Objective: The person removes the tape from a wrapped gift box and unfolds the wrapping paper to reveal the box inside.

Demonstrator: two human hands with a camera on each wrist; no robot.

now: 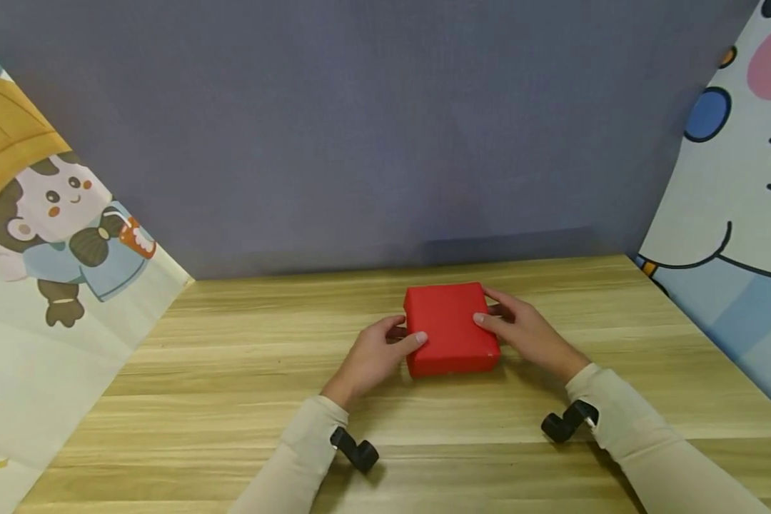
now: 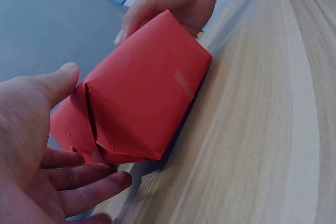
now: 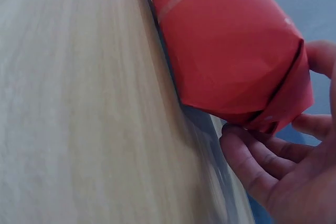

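A box wrapped in red paper is held between both hands near the back half of the wooden table. On its left side the left hand has its thumb on the top edge and the fingers at the side and underneath. At the opposite end, the right hand grips it the same way, thumb on top. Folded paper flaps show on the box's end in the left wrist view, with a strip of clear tape on its long side. In the right wrist view, curled fingers lie under the folded end.
The light wood table runs back to a grey-blue partition. Cartoon-printed panels stand at the left and right. A black wrist camera sits on the left sleeve, another camera on the right one.
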